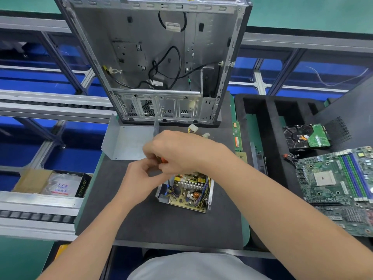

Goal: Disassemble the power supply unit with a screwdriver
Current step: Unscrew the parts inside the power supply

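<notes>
The power supply unit (186, 191) lies on the dark mat with its cover off, showing a yellow circuit board, heat-sink fins, a copper coil and coloured wires. Its bent grey metal cover (127, 141) lies behind it to the left. My right hand (179, 151) hovers above the unit's far edge, fingers curled round a screwdriver with an orange-and-black handle (162, 160). My left hand (139, 177) sits just below and left of it, fingers curled toward the same spot; what it pinches is hidden. White plug connectors (192, 128) on the unit's cables poke out behind my right hand.
An empty computer case (153, 57) stands open at the back of the mat (141, 219). A black foam tray (268, 126) to the right holds a hard drive (306, 137) and memory sticks (237, 136). A motherboard (339, 182) lies at far right. A cardboard box (52, 182) sits at left.
</notes>
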A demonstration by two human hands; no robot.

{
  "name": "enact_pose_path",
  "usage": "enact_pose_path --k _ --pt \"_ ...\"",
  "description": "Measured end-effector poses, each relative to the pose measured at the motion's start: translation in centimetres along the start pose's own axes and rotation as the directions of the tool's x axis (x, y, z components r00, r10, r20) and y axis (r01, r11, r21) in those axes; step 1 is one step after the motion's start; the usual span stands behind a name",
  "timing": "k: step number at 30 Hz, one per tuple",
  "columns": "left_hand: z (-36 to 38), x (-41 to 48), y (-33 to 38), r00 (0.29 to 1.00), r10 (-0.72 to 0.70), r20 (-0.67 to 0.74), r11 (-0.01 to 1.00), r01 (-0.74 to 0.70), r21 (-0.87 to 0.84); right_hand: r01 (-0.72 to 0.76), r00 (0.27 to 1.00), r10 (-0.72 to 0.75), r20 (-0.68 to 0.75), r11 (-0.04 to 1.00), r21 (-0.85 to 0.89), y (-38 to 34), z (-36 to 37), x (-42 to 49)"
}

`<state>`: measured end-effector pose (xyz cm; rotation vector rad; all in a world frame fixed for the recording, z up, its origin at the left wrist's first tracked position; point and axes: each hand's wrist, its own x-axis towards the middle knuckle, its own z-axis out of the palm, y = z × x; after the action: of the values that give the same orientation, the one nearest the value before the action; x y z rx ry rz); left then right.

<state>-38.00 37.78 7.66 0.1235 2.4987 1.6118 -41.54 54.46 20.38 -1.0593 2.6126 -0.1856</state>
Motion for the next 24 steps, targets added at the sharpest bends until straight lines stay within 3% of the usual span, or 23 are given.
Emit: enact_pose_path --k 3,5,8,11,13,17,24 --pt "0.0 -0.2 -0.2 0.998 -0.058 0.003 0.998 0.058 0.016 0.155 0.987 -0.156 0.038 0.988 0.027 0.4 -0.5 -0.3" --pt "0.2 -0.3 0.1 1.0 -0.026 0.01 0.999 0.026 0.019 0.12 0.991 -0.124 0.044 0.989 0.086 0.3 -0.4 -0.6" --pt "0.3 -0.2 0.1 0.998 0.052 0.025 0.998 -0.053 0.044 -0.147 0.989 0.147 -0.031 0.989 0.008 -0.4 0.1 -0.4" --pt "0.4 -0.2 0.5 0.999 0.032 0.015 0.999 -0.032 0.039 -0.387 0.919 0.375 -0.122 0.917 -0.093 -1.8 0.6 0.3" --pt "0.5 -0.4 0.4 0.998 0.055 0.006 0.998 -0.055 0.018 -0.327 0.944 0.315 -0.101 0.936 -0.129 -1.6 0.7 0.4" --pt "0.5 -0.6 0.2 0.997 0.077 0.001 0.996 -0.077 -0.044 0.029 0.999 -0.026 0.048 0.997 -0.067 0.5 -0.4 -0.8" --pt "0.5 -0.8 -0.3 0.995 0.102 0.009 0.995 -0.102 0.012 -0.105 0.994 0.107 -0.035 0.993 0.056 -0.1 0.5 -0.5"
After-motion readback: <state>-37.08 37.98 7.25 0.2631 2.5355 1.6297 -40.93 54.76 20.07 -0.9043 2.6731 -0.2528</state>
